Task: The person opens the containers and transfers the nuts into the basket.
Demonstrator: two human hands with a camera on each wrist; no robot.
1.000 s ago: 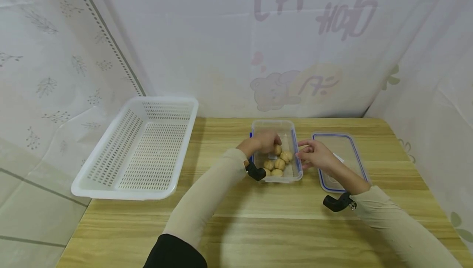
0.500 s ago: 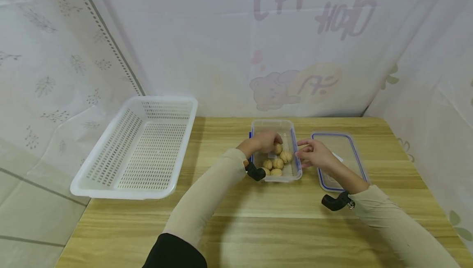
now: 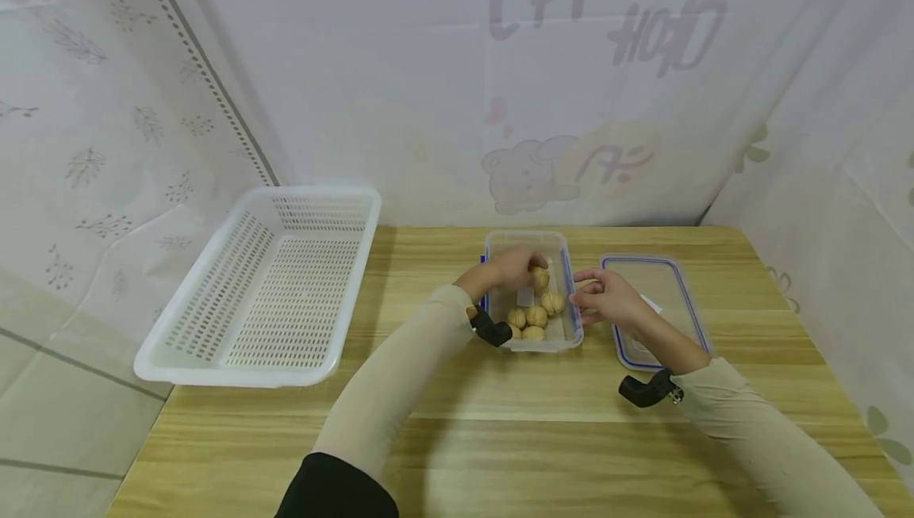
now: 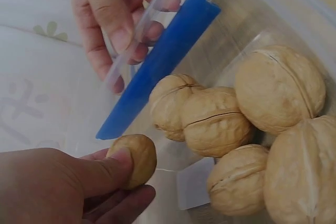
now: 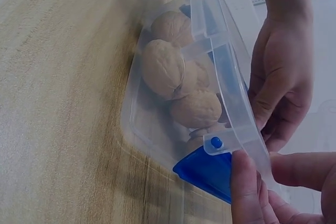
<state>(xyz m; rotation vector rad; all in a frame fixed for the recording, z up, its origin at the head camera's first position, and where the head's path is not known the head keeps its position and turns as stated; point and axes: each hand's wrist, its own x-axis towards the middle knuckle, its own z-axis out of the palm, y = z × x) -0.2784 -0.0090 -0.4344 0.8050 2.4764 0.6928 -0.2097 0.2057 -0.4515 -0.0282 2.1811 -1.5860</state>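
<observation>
My left hand [image 3: 510, 268] reaches into a clear plastic food container [image 3: 528, 239] and pinches a walnut [image 4: 140, 156] between thumb and fingers. Several more walnuts [image 4: 278, 87] lie grouped in the container's near half, with a small white label [image 4: 194, 184] on the floor beside them. At the container's right side, my right hand [image 3: 610, 300] holds the wall's rim, thumb and fingers on either side of it. A blue locking clip [image 5: 207, 171] hangs down next to those fingertips in the right wrist view.
To the right on the wooden table [image 3: 500, 454] lies the container's clear lid [image 3: 646, 268] with a blue seal. A white perforated plastic basket [image 3: 286, 304] stands at the left. A printed cloth [image 3: 400, 90] hangs behind the table.
My left hand has shifted slightly within the container, and the pinched walnut has moved away from the other walnuts toward the far side. The right hand stays at the container's side.
</observation>
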